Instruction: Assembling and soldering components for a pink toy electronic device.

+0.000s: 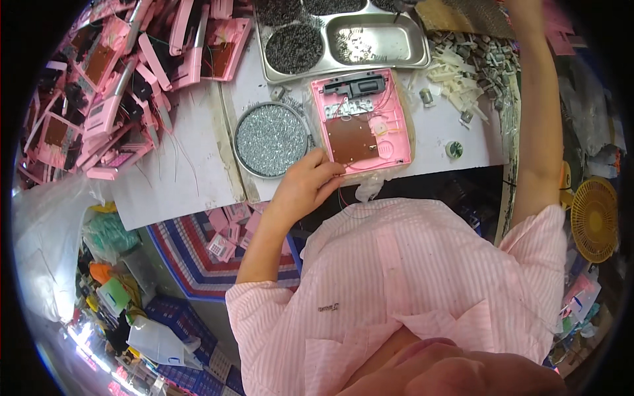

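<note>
Striped pink smock (409, 264) below, my left hand (305, 181) presses its fingers on the open pink plastic casing (362, 119), circuit board exposed, unclosed; my right hand seems out of view.

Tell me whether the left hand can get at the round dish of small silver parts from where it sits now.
Probably yes. The left hand rests on the lower left corner of the open pink casing, and the round dish lies right beside it on the white tabletop, with nothing standing between them.
</note>
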Demonstrator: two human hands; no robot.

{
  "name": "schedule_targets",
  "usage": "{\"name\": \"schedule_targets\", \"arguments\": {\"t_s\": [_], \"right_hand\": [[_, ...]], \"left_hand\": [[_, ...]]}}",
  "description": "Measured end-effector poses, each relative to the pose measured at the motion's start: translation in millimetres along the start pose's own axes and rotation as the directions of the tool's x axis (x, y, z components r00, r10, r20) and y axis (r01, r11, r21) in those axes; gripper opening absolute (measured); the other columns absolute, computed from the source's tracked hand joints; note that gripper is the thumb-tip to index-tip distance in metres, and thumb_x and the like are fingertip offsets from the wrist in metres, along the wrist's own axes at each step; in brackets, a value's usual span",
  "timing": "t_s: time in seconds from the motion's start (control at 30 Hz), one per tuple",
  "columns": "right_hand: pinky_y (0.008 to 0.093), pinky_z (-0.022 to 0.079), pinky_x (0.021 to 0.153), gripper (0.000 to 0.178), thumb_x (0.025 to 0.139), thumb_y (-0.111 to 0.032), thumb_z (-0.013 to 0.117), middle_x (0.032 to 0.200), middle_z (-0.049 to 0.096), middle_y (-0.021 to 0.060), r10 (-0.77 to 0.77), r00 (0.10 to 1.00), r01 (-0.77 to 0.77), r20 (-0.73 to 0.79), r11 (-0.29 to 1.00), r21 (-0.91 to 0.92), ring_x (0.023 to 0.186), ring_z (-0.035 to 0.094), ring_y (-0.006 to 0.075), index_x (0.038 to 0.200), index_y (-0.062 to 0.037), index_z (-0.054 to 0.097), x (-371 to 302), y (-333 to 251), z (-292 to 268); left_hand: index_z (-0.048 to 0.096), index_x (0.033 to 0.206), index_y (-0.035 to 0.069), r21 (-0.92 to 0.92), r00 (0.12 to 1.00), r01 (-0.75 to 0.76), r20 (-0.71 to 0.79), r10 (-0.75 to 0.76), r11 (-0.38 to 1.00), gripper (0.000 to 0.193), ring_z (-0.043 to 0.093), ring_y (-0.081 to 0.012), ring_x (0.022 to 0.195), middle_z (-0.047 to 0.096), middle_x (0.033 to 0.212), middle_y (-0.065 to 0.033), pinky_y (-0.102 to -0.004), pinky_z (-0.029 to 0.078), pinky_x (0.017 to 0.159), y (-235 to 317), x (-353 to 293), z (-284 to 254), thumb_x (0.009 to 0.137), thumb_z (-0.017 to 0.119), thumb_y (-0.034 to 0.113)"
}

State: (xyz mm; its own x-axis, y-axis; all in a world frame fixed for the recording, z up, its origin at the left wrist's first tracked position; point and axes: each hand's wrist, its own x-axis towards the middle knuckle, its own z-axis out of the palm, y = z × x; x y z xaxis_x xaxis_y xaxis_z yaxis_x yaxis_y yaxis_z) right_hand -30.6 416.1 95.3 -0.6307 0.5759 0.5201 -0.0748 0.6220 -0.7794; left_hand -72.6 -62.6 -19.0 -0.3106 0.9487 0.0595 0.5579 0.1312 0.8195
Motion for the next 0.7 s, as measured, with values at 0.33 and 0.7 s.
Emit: {"name": "schedule_targets", "arguments": {"t_s": [0.33, 0.7], "right_hand": [[0.0377, 0.044, 0.084, 0.019, 0.078, -0.014, 0.076, 0.09, 0.068, 0.0022, 0.038, 0.844, 0.156, 0.535, 0.937, -0.312, 0.094, 0.06, 0.0237, 0.096, -0.0097, 0.071, -272.5, -78.3, 65.1], [0.0394, 0.044, 0.084, 0.02, 0.072, -0.018, 0.082, 0.098, 0.068, 0.0003, -0.057, 0.87, 0.223, 0.49, 0.931, -0.288, 0.097, 0.058, 0.0246, 0.084, -0.0108, 0.068, -282.5, -74.5, 73.0]], "left_hand": [[0.071, 0.099, 0.005, -0.002, 1.0, -0.024, 0.015, 0.024, 1.0, 0.019, 0.058, -0.0225, 0.072, 0.055, 0.081, -0.0076, -0.0333, 0.047, 0.063, -3.1, 10.0, 3.2, 0.081, 0.079, 0.006], [0.072, 0.098, 0.003, 0.016, 1.0, -0.008, -0.007, 0.008, 1.0, 0.018, 0.058, -0.0227, 0.073, 0.056, 0.083, -0.0079, -0.0336, 0.048, 0.063, -4.2, 6.9, 7.3, 0.081, 0.079, 0.005]]}}
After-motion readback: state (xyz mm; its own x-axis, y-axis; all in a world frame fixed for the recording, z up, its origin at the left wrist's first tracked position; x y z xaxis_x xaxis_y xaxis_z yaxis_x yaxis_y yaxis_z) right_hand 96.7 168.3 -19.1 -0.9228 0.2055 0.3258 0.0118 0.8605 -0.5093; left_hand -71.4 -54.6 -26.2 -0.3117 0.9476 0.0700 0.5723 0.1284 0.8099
